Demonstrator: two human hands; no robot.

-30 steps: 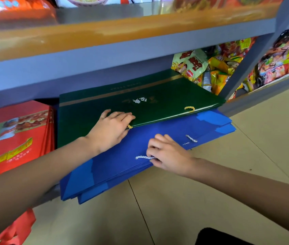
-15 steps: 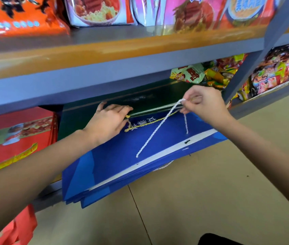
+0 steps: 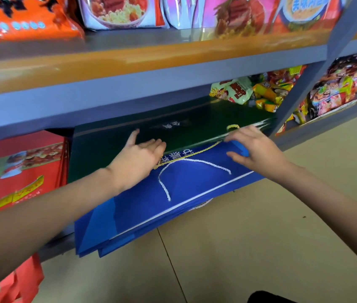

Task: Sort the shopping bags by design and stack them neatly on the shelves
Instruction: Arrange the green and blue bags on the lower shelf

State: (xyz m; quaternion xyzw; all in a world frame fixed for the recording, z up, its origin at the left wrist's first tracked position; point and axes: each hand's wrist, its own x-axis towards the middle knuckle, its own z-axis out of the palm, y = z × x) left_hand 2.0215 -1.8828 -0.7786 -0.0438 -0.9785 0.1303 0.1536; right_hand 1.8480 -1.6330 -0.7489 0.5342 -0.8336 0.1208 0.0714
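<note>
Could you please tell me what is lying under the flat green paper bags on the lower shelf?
Flat blue paper bags stick out from beneath the flat green paper bags. How far back they reach stays covered.

A small shop. Grey metal shelves point(image 3: 173, 84) carry packaged instant noodles point(image 3: 118, 12) and snack packets point(image 3: 234, 89). Flat shopping bags point(image 3: 173, 204) lie stacked on the lowest tier.

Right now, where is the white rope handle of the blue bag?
In the head view, the white rope handle lies looped on top of the blue bags, centre frame, between the left hand and the right hand, just below the green bags.
</note>
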